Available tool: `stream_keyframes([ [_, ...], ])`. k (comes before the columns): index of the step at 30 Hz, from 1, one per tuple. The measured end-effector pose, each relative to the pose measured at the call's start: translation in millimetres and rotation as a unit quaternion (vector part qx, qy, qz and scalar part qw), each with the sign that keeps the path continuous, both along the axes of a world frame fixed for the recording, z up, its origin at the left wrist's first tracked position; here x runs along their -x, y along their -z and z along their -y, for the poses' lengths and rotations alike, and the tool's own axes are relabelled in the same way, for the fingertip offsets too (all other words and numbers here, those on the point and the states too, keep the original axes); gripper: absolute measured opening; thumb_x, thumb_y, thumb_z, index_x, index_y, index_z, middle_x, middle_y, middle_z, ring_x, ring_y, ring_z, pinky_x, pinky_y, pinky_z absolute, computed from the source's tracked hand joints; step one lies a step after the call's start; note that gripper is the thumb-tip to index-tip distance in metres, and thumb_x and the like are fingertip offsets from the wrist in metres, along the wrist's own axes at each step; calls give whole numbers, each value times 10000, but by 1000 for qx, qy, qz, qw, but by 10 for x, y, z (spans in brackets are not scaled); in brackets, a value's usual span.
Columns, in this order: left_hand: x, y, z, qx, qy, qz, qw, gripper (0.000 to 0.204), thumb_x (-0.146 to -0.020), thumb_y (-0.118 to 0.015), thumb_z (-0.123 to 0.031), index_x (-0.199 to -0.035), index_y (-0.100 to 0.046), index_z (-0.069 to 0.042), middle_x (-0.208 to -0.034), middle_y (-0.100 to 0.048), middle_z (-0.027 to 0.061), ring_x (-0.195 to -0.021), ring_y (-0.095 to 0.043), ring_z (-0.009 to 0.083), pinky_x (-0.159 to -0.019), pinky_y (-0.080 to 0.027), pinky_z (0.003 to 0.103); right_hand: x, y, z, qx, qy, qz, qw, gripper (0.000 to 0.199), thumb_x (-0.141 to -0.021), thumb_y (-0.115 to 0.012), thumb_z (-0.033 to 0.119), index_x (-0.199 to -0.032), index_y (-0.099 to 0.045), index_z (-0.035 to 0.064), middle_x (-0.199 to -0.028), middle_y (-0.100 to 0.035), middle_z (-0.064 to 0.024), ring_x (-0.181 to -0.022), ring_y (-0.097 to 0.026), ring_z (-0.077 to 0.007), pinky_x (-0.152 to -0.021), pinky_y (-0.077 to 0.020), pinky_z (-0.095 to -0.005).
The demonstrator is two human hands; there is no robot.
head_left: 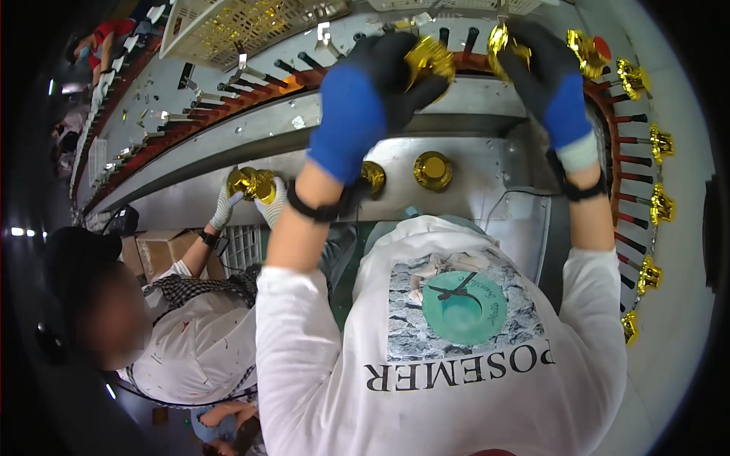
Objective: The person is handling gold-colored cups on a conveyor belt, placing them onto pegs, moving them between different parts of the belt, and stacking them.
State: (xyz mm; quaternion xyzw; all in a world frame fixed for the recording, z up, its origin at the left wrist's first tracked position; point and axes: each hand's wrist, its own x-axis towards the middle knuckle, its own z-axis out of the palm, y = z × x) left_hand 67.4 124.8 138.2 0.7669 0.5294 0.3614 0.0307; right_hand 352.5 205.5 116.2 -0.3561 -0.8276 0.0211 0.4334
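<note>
My left hand [365, 95], in a black and blue glove, has its fingers closed round a shiny gold flanged cup [430, 62] above the conveyor's near side. In a matching glove, my right hand [544, 80] grips another gold flanged cup [499, 55] at the conveyor's spindles; its fingers partly cover it. Whether that cup sits on a spindle I cannot tell. Below my hands, one gold cup [433, 170] stands on the metal ledge [475, 175]. A second gold cup [372, 179] is partly hidden by my left forearm.
The curved conveyor [618, 152] carries black spindles, several bearing gold cups [662, 205] down the right side. At left a co-worker's gloved hands [225, 209] hold gold cups [251, 185]. Cream plastic crates [251, 34] stand behind the conveyor; a cardboard box [163, 251] is beside the co-worker.
</note>
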Motion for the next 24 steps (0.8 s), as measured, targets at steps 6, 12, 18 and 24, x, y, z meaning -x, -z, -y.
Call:
stream_keyframes([
  [6, 774, 1501, 1183, 308, -166, -66, 935, 648, -862, -843, -491, -1294, -703, -29, -1109, -759, 242, -987, -742, 418, -825, -601, 480, 333, 1355, 1166, 240, -139, 91, 956, 536, -895, -784, 277, -1384, -666, 91, -1147, -734, -206, -1025, -705, -405, -913, -567, -503],
  [12, 656, 2310, 1318, 330, -186, -126, 917, 785, -872, -790, -578, -1412, -613, -36, -1109, -753, 241, -964, -750, 411, -797, -604, 507, 628, 1870, 1181, 362, -83, 349, 860, 620, -887, -754, 367, -1431, -625, 100, -1224, -722, -184, -1092, -702, -381, -935, -566, -495],
  [18, 568, 1575, 1061, 171, -140, -197, 955, 968, -831, -827, -584, -1508, -524, 37, -1355, -648, 354, -1003, -725, 484, -836, -607, 494, 132, 1151, 1062, 157, -18, 118, 980, 680, -879, -824, 338, -1473, -613, 84, -1502, -592, -205, -1373, -568, -415, -1163, -446, -522],
  [24, -610, 118, -426, -35, 111, -52, 992, 757, -870, -854, -448, -1418, -608, 12, -1309, -687, 287, -1037, -735, 448, -829, -609, 485, -952, -232, -409, -159, 278, 110, 941, 597, -901, -808, 453, -1399, -675, 154, -1293, -695, -230, -1149, -671, -434, -982, -561, -502],
])
